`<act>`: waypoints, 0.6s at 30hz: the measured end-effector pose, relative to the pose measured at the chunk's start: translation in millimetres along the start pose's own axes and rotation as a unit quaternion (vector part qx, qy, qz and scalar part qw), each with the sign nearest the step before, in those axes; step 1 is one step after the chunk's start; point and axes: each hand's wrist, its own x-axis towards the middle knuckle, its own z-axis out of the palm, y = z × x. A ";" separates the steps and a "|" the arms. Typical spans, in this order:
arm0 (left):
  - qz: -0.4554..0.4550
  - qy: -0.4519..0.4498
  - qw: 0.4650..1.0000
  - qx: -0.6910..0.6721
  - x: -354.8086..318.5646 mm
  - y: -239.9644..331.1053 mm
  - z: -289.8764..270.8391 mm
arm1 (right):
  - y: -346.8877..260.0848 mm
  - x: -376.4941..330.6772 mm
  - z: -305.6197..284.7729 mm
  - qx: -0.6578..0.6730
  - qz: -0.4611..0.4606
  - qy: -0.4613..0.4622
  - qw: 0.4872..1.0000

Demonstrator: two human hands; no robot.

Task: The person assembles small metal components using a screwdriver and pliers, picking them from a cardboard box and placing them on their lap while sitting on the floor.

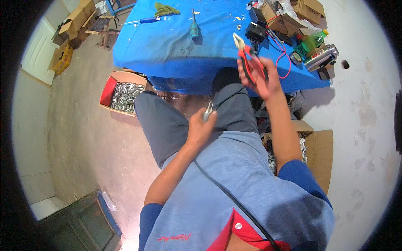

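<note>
Right hand (261, 79) raised above the lap at the desk (167, 46) edge, fingers wrapped around the red handles of a pair of pliers (247, 56), metal nose pointing up-left over the blue cloth. Left hand (201, 127) low over the thighs, fingers pinched closed on a small silver cylinder part (208, 112) with a thin black wire (228, 95) running from it toward the right hand. A thicker black cable (234, 201) trails down across the blue shirt. On the desk: teal-handled screwdriver (194, 28), blue-handled screwdriver (144, 20), green rag (165, 9), black boxes with red leads (256, 31), green bottle (312, 41), steel flask (321, 57), cardboard boxes. On the floor left of the legs, open carton of silver cylinders (122, 95).
</note>
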 end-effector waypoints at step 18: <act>0.008 -0.038 0.999 0.029 -1.2 16.5 7.5 | 38.9 -143.1 56.1 -0.141 0.258 -0.033 0.955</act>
